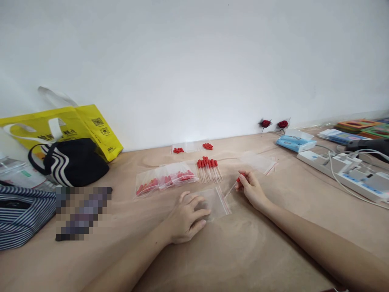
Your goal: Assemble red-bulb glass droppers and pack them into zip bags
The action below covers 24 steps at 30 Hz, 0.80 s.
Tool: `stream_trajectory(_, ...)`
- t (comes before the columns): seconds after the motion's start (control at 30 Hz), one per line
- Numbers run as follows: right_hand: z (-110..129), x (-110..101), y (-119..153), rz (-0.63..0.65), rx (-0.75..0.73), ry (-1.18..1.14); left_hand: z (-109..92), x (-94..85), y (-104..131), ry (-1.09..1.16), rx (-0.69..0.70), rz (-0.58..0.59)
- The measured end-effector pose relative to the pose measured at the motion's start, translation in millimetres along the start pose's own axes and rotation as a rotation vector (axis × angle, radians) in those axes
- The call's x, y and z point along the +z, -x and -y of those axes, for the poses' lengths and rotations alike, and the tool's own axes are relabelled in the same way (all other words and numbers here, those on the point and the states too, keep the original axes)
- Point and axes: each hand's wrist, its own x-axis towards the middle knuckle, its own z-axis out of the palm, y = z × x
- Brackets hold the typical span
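My left hand [186, 217] rests on a small clear zip bag [217, 202] lying flat on the tan table, fingers pressing its left side. My right hand [251, 187] pinches a glass dropper with a red bulb [235, 184], its tip pointing at the bag's red-striped mouth. Just beyond lies a row of loose red-capped droppers [209, 168]. To their left are filled bags of droppers [165, 180].
An empty clear bag [259, 162] lies right of the droppers. Loose red bulbs [208, 146] sit near the wall. A yellow bag [91, 127], a black striped pouch [71, 162] and striped cloth [21, 217] are at left; power strips [349, 170], cables and blue packets [294, 142] at right.
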Motion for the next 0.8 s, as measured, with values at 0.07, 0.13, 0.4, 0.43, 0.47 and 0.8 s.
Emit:
stream_trajectory(0.07,0,-1,-1,-0.005,-0.002,0.006,-2,0.7,-6,0.047,0.042,0.019)
stream_trajectory(0.13,1,-3,-1,-0.013,0.0,0.009,-3,3.1,-11,0.1,0.066,0.078)
stream_trajectory(0.4,4,-3,3,0.003,-0.02,0.009,1,12.0,-10,0.094,0.049,0.163)
stream_trajectory(0.43,4,-2,3,0.012,-0.021,0.012,1,12.2,-10,0.089,0.05,0.167)
stream_trajectory(0.47,3,-2,4,0.021,-0.022,0.015,1,12.2,-10,0.082,0.049,0.172)
stream_trajectory(0.8,4,-2,10,0.236,0.12,0.04,0,11.7,-11,0.058,0.028,0.123)
